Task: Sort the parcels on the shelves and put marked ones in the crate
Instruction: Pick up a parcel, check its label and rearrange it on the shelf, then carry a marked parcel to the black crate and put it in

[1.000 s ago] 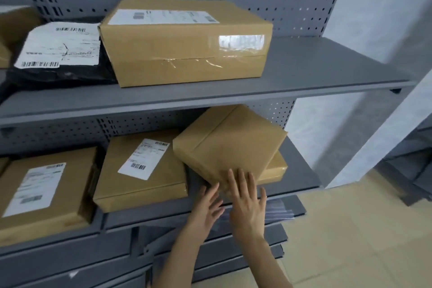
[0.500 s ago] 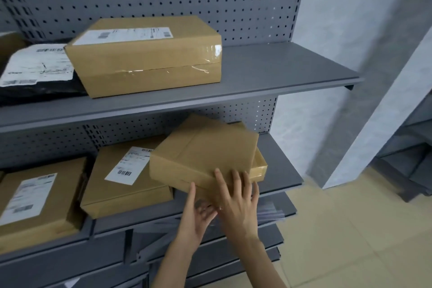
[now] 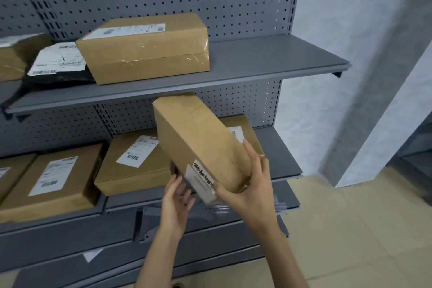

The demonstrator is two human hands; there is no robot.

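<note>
Grey pegboard shelving [image 3: 233,7] fills the wall, with a pale wall and tiled floor off past the right hand. Both hands are at the middle shelf [image 3: 278,147], where a tilted box [image 3: 198,142] is lifted clear, its far end up near the underside of the top shelf [image 3: 268,61] and its near end low between the hands. The right hand [image 3: 252,184] grips that near end: its fingers [image 3: 251,154] curl over the top face while the thumb runs under the lower corner. A white label [image 3: 202,181] with dark print sits on the near face, just left of that thumb; the print is too blurred to read. The left hand [image 3: 176,201] is just below the box's lower left edge, fingers loosely spread and slightly bent; whether they touch the cardboard I cannot tell. Behind the right fingers, partly hidden by the tilted box, a flat box [image 3: 243,128] with a white label lies on the shelf. Left of the left hand lies a labelled box [image 3: 133,163], and further left a second box [image 3: 53,177], both flat. Above the fingers, the top shelf carries a big taped box [image 3: 145,49], with a black bag [image 3: 58,63] bearing a white label touching its left side.
</note>
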